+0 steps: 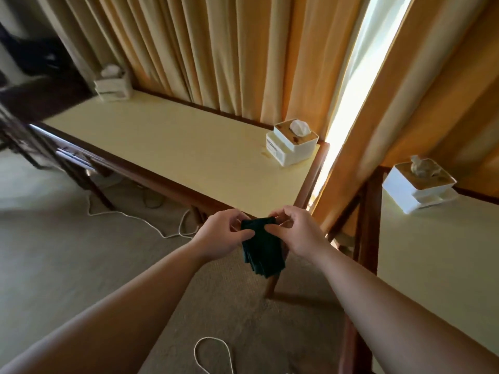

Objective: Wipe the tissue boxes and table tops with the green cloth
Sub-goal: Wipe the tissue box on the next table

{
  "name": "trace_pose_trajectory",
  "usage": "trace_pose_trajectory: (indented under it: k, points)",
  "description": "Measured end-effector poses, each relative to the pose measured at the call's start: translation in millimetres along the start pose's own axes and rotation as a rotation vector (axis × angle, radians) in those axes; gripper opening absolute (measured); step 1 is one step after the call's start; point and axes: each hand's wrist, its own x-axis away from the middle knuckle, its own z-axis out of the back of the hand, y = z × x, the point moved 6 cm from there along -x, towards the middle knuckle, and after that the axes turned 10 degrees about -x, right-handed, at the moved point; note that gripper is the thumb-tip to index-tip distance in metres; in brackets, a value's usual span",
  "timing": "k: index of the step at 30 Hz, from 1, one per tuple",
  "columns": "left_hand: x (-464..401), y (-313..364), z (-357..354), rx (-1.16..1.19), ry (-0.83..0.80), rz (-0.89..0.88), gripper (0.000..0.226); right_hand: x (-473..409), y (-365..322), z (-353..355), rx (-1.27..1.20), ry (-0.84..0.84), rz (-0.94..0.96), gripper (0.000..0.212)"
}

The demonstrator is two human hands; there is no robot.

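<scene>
Where the two forearms meet before the near corner of the long desk (pixel 189 147), the green cloth (pixel 261 245) hangs folded between them, its top edge pinched by the left hand (pixel 225 233) and the right hand (pixel 298 233).

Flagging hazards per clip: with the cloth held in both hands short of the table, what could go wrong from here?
1. The tissue box sits near the table corner; a wipe might push it off.
2. Both hands, left and right, only pinch the folded cloth; it may slip.
3. The white cord crosses the floor, a possible trip.
</scene>
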Motion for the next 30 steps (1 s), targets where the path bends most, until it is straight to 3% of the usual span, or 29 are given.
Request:
trace_pose_trajectory:
  k: [9, 14, 17, 22, 26, 30]
  points:
    - [-79, -35, 36, 0.051, 0.082, 0.054, 0.009, -88, 12, -11, 0.118, 0.153, -0.036, 0.035]
    - [-165, -50, 49, -0.025, -0.027, 0.026, 0.012, -148, 42, 11, 0.242, 0.218, -0.113, 0.040]
    - [-224, -69, 49, -0.101, -0.112, 0.041, 0.022, -180, 63, 24, 0.277, 0.218, -0.185, 0.038]
    - [-294, -104, 53, -0.256, -0.194, 0.125, 0.063, -225, 77, 37, 0.310, 0.239, -0.272, 0.037]
    - [-336, -106, 62, -0.298, -0.206, 0.087, 0.066, -248, 86, 45, 0.307, 0.290, -0.356, 0.041]
    - [-385, -84, 70, -0.271, -0.191, -0.019, 0.067, -266, 94, 61, 0.277, 0.470, -0.443, 0.056]
